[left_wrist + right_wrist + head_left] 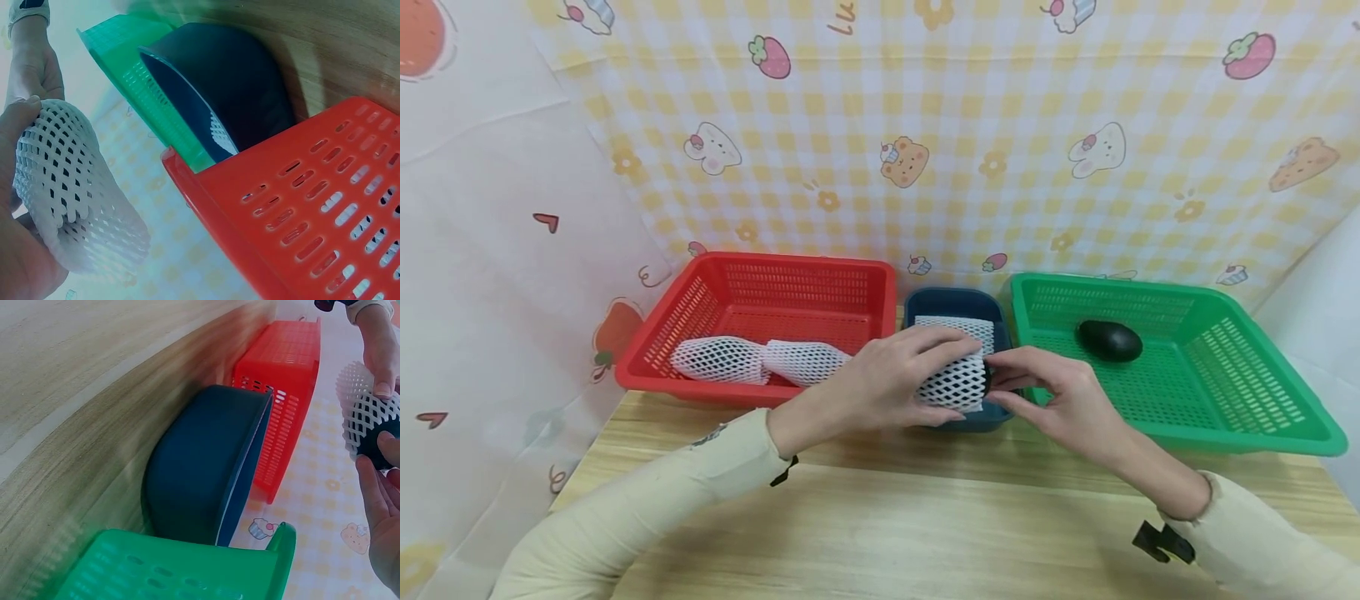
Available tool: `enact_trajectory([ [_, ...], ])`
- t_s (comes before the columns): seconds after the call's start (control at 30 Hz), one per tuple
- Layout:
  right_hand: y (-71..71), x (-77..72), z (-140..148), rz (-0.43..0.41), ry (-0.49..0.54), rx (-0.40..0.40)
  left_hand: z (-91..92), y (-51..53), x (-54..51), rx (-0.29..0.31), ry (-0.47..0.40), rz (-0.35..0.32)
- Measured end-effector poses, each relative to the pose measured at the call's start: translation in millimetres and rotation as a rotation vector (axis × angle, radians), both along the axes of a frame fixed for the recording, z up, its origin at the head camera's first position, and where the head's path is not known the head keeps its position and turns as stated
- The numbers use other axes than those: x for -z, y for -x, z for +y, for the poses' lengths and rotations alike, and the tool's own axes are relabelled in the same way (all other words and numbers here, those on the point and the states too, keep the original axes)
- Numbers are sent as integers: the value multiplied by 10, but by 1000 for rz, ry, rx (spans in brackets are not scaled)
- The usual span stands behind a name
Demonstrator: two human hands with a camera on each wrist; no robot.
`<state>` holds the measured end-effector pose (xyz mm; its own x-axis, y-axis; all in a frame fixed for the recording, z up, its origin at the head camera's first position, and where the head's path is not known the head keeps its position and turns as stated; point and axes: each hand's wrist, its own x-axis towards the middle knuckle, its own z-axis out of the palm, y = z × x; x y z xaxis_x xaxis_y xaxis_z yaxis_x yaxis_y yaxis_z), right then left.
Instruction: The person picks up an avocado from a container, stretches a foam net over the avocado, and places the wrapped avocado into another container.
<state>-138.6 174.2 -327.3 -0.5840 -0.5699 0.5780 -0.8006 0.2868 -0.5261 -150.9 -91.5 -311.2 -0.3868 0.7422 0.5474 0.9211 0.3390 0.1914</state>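
Observation:
Over the small dark-blue basin (958, 297), my left hand (898, 375) grips a white foam net sleeve (953, 385) from the left. A dark, avocado-like fruit (371, 450) sits inside the sleeve, its end showing at the right opening. The fingertips of my right hand (1067, 400) pinch around that end. More white foam netting (958, 323) lies in the basin. In the left wrist view the sleeve (75, 181) bulges round with dark colour behind its mesh; the fruit's far end is hidden.
On the left, a red basket (805, 265) holds two netted items (718, 360) with dark contents. Another dark oval fruit (1108, 341) lies in the green basket (1262, 421) on the right. The wooden table (895, 525) extends in front, and a patterned cloth (850, 125) hangs behind.

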Motion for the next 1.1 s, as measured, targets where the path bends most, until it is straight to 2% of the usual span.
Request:
enact_trajectory([
  [0.17,-7,-1,12,30,-1,-10,14,3,3,12,-8,-11],
  [0.37,19,4,0,130,22,-39,28,7,-16,15,-4,-2],
  [0.57,35,-10,-40,202,32,-29,22,1,-28,13,-3,9],
  [1.1,34,0,-86,164,35,-12,23,2,-42,31,6,20],
])
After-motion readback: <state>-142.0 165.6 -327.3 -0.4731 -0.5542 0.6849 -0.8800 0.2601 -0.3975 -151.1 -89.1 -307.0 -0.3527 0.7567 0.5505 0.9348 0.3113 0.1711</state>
